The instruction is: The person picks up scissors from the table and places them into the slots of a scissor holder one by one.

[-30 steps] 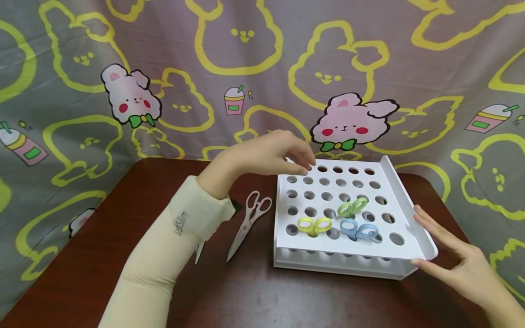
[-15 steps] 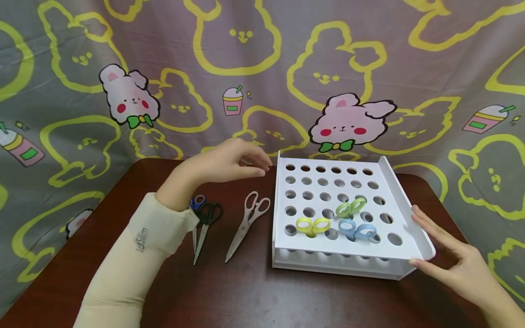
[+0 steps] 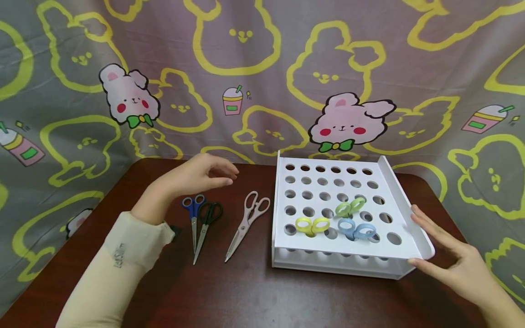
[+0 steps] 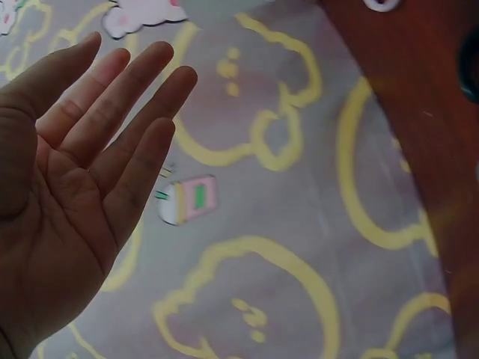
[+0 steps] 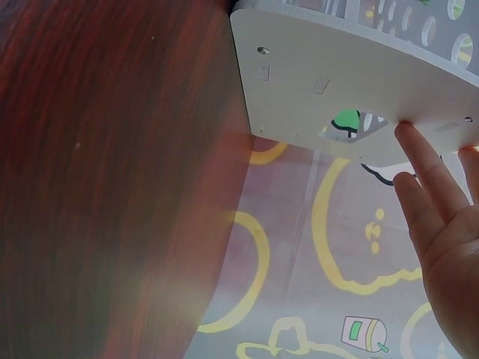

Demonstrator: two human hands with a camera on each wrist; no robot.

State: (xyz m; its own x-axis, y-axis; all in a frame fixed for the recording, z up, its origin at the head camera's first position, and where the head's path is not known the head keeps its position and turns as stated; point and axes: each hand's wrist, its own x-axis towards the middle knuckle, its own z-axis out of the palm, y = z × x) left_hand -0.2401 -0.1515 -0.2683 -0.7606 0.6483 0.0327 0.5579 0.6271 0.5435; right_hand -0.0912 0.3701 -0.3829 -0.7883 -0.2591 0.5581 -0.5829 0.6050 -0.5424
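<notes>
In the head view my left hand [image 3: 190, 175] is in the air above the blue-handled scissors [image 3: 194, 210] and black-handled scissors [image 3: 204, 222] on the table. It holds nothing, and the left wrist view shows its fingers extended. To the right lie white-handled scissors [image 3: 244, 225]. A white rack [image 3: 311, 243] with rows of round holes carries yellow [image 3: 312, 227], green [image 3: 344, 210] and light-blue [image 3: 354, 233] scissors, handles up; their blades are mostly hidden. My right hand [image 3: 461, 262] touches the rack's right side panel [image 5: 314, 82] with straight fingers, its thumb near the front corner.
The dark wooden table [image 3: 246, 296] has rounded back corners. Behind it hangs a grey curtain [image 3: 254, 54] with yellow outlines and cartoon rabbits. The rack has a raised panel on each side and a lower shelf.
My left hand has moved left from above the rack's back corner, uncovering the blue-handled and black-handled scissors. My right hand stays at the rack.
</notes>
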